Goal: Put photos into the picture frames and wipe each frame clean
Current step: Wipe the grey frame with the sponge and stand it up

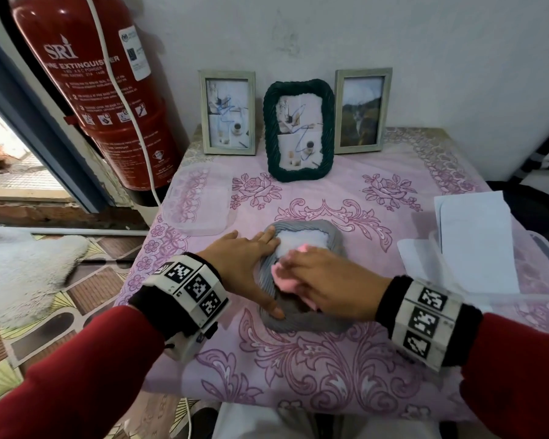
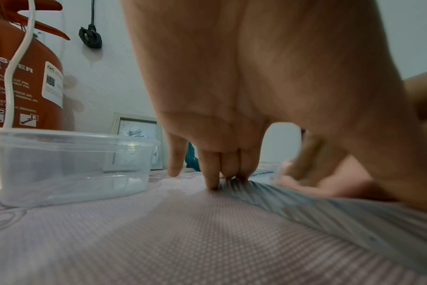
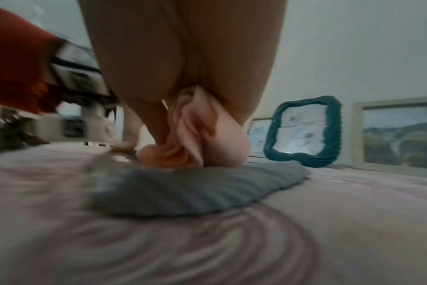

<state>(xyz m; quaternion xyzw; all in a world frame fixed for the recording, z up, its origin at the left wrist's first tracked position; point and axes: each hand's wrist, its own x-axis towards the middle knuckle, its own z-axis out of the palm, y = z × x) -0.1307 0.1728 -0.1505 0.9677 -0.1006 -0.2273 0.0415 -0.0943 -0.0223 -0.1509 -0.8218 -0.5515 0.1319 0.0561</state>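
While my left hand (image 1: 244,264) lies flat with straight fingers along the left edge of the grey ribbed oval-cornered picture frame (image 1: 330,236), pinning it to the worktop (image 1: 298,375), my right hand (image 1: 330,280) curls round a bunched pink cloth (image 1: 282,277) and presses it on the frame's near left part. The frame lies face up directly ahead of both hands, its long axis running away from me. My right hand is nearer the unwiped far end, so I judge the next stroke should push the cloth forward along that axis.
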